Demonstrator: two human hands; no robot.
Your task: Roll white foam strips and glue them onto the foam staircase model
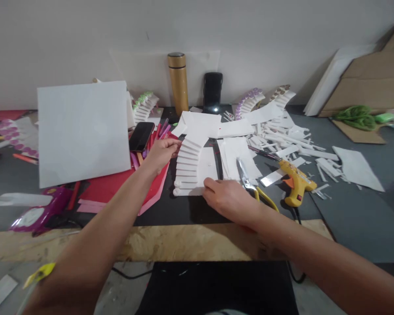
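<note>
A white model staircase [188, 164] curves across the middle of the dark tabletop, built of narrow paper or card steps on a flat white base. Two small white rolled pieces [176, 188] sit at the left end of its lowest steps. My left hand [163, 154] is closed, with the fingertips at the upper left edge of the staircase. At the lower right corner, my right hand [228, 197] has its fingers curled onto the base; the fingertips are partly hidden. Silver scissors with yellow handles [244, 175] lie just beyond my right hand.
A yellow glue gun [295, 183] lies at right, beside a heap of white paper strips [276, 135]. Red sheets [101, 188], a phone [142, 136] and a large white board [83, 133] are at left. A gold flask [178, 83] stands at the back.
</note>
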